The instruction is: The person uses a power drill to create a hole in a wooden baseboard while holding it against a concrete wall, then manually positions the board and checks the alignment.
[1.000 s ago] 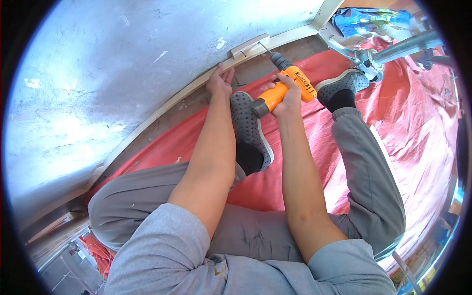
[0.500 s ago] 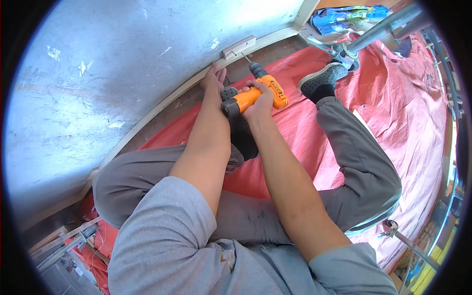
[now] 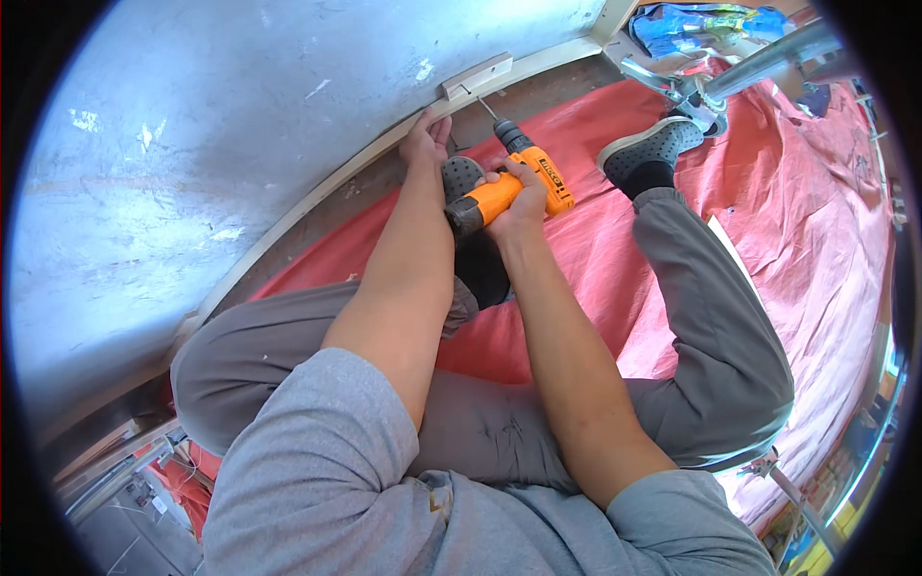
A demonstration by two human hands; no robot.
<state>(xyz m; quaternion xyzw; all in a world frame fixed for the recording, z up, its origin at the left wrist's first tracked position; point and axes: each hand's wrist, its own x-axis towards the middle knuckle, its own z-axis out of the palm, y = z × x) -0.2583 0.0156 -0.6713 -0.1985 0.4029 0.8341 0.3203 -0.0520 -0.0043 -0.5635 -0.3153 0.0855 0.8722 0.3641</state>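
My right hand (image 3: 520,200) is wrapped round the grip of an orange and black cordless drill (image 3: 545,179). The drill's long thin bit (image 3: 488,108) points up and left, its tip just short of a pale strip (image 3: 552,65) along the panel's lower edge. On that strip sits a short pale block (image 3: 477,77), with what looks like a small dark screw (image 3: 466,89) sticking out of it. My left hand (image 3: 425,140) rests against the strip, left of the block, with its fingers stretched out and nothing visible in them.
A large scuffed grey-blue panel (image 3: 250,115) rises on the left. Red sheeting (image 3: 567,278) covers the floor under my bent legs. My shoe (image 3: 658,146) is close to a metal pole with a clamp (image 3: 693,96). A blue bag (image 3: 687,29) lies at the far right.
The view has shifted slightly. The drill bit's tip sits a little farther from the block. My left hand stays against the strip, and my right hand keeps its hold on the drill.
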